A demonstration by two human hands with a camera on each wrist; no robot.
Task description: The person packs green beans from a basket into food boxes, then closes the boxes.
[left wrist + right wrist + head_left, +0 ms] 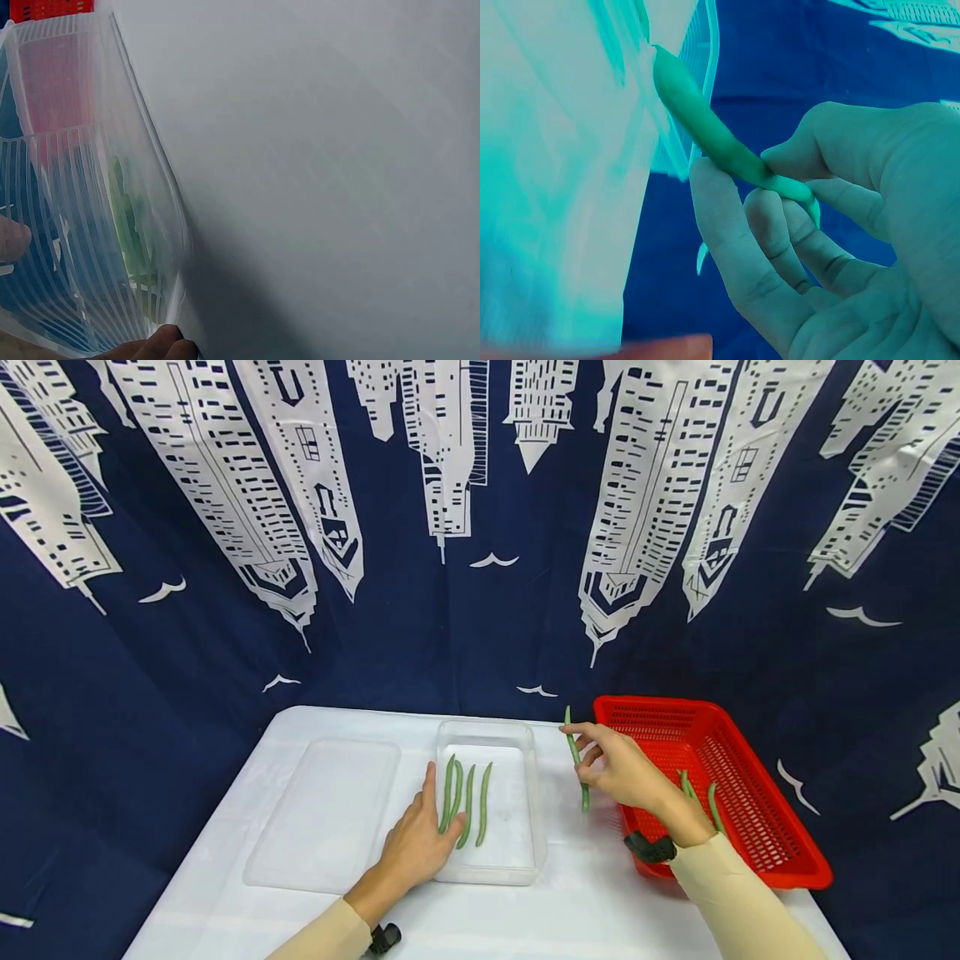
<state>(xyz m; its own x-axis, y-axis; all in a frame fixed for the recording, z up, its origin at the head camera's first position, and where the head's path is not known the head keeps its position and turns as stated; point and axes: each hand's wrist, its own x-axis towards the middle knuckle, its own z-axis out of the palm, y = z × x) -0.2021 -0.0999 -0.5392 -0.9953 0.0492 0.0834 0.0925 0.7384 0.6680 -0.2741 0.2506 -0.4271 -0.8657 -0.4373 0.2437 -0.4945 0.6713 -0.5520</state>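
Between the thumb and fingers of my right hand (618, 770) is a green bean (705, 131), held roughly upright in the head view, between the clear plastic container (537, 810) and the red basket. Several other green beans (483, 804) lie lengthwise side by side in the left half of the container. My left hand (418, 842) grips the container's left side, thumb over the inside near the beans. In the left wrist view its fingertips (166, 341) show at the container's edge, and the beans appear through the ribbed wall.
The red perforated basket (723, 727) stands at the right with a few green beans (716, 810) in it, partly behind my right forearm. A flat translucent lid (322, 814) lies left of the container on the white table (585, 902). A dark blue printed cloth (450, 635) hangs behind.
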